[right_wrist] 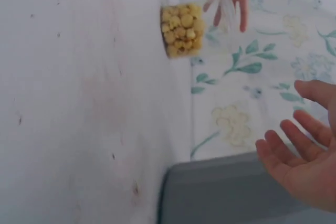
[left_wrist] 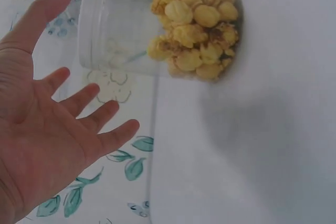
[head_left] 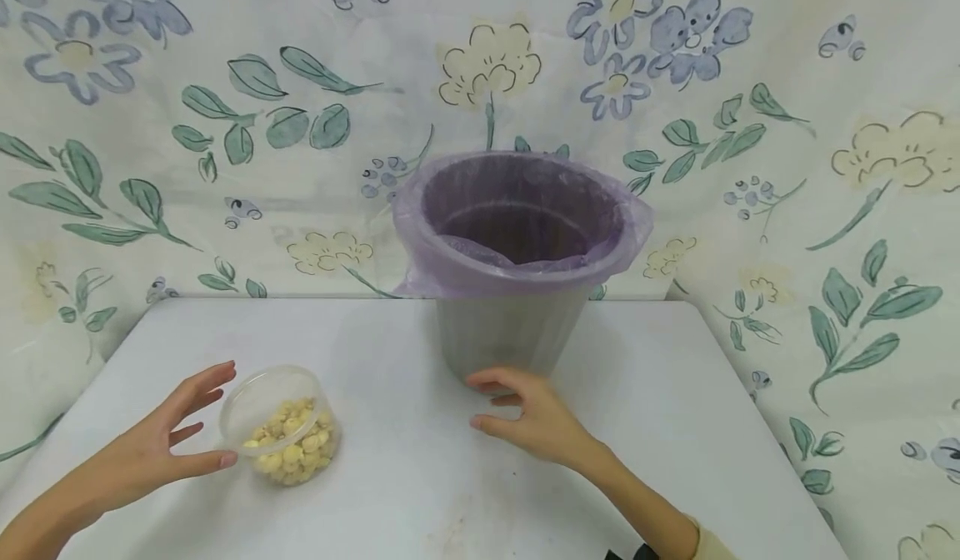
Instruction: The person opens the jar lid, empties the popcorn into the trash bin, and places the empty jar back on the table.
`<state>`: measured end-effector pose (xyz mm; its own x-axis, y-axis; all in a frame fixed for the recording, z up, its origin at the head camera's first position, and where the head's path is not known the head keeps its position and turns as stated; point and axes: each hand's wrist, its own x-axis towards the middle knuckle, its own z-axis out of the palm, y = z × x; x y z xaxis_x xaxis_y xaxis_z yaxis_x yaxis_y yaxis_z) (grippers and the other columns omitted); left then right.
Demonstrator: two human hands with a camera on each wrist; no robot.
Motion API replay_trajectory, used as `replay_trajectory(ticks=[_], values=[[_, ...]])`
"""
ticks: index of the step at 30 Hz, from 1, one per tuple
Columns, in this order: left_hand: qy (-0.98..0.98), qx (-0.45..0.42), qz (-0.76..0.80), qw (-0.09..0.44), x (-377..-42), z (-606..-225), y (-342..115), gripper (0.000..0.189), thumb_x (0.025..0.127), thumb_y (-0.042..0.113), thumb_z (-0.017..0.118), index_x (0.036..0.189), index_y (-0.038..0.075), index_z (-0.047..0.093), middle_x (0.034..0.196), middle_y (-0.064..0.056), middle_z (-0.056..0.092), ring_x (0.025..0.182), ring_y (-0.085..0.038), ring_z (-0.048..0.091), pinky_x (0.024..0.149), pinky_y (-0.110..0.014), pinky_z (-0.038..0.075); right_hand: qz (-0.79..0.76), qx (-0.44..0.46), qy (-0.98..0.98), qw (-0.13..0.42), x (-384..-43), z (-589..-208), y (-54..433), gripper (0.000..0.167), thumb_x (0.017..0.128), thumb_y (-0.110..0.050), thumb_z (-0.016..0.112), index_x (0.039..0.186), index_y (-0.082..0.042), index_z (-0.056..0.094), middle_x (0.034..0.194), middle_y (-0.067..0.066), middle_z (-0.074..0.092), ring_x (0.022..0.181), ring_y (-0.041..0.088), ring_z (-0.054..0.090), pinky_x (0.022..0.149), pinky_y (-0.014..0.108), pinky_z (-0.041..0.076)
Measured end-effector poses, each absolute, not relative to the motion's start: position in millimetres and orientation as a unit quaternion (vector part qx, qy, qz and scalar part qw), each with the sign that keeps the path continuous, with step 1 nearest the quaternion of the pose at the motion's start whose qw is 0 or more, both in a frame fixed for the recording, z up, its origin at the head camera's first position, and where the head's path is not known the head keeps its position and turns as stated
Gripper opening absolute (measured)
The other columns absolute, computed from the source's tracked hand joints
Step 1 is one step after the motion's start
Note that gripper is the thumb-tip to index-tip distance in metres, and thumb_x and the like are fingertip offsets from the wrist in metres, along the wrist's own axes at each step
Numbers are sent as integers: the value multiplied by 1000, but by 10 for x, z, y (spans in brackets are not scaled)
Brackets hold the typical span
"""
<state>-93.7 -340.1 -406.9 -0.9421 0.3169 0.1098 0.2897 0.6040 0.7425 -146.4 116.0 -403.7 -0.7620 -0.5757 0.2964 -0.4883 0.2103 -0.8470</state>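
Observation:
A clear plastic jar (head_left: pixel 327 437) without a lid stands upright on the white table, its lower half filled with yellow popcorn (head_left: pixel 294 452). My left hand (head_left: pixel 153 447) is beside the jar's left side, thumb and fingers spread wide; in the left wrist view the left hand (left_wrist: pixel 58 124) has nothing in its palm, and the jar (left_wrist: pixel 131 30) is just past the fingertips. In front of the bin's base hovers my right hand (head_left: pixel 528 418), its fingers loosely bent and holding nothing. The right wrist view shows the same relaxed right hand (right_wrist: pixel 304 150) near the grey bin (right_wrist: pixel 236 192).
A grey bin (head_left: pixel 510 327) lined with a thin purple bag (head_left: pixel 525 283) stands at the back centre of the white table (head_left: pixel 375 477). A floral cloth (head_left: pixel 300 193) hangs behind and around the table. Small dark specks and faint stains mark the tabletop's front.

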Motion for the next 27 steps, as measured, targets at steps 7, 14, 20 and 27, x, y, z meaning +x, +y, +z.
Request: replay_trajectory(ticks=[7,14,20,27], values=[[891,159,425,33,-929,-4201,-3429,100,86,1,75,160,24,13,147,32,22,125,22,27,83,-5,35,-532,-339,769,102,-1545,-4124,902,42,91,-14,76,130,-9,63,130,6,63,119,21,59,96,28,49],[890,137,433,41,-923,-4273,-3448,98,88,2,74,160,26,13,144,31,23,117,23,31,83,-7,40,-558,-322,750,149,-1658,-4191,670,43,90,-14,77,131,-13,64,133,1,61,119,16,59,97,26,48],[886,105,444,84,-934,-4326,-3433,96,92,8,72,161,32,8,148,13,20,110,24,30,84,-14,47,-578,-315,735,159,-1713,-4265,475,48,88,-12,78,133,-10,62,138,-1,57,122,17,58,97,24,47],[863,84,484,120,-959,-4369,-3371,93,93,9,70,159,29,9,144,12,20,109,24,32,84,-17,50,-601,-306,722,155,-1724,-4344,233,54,86,-12,80,136,-14,59,140,-6,54,124,18,57,95,23,47]])
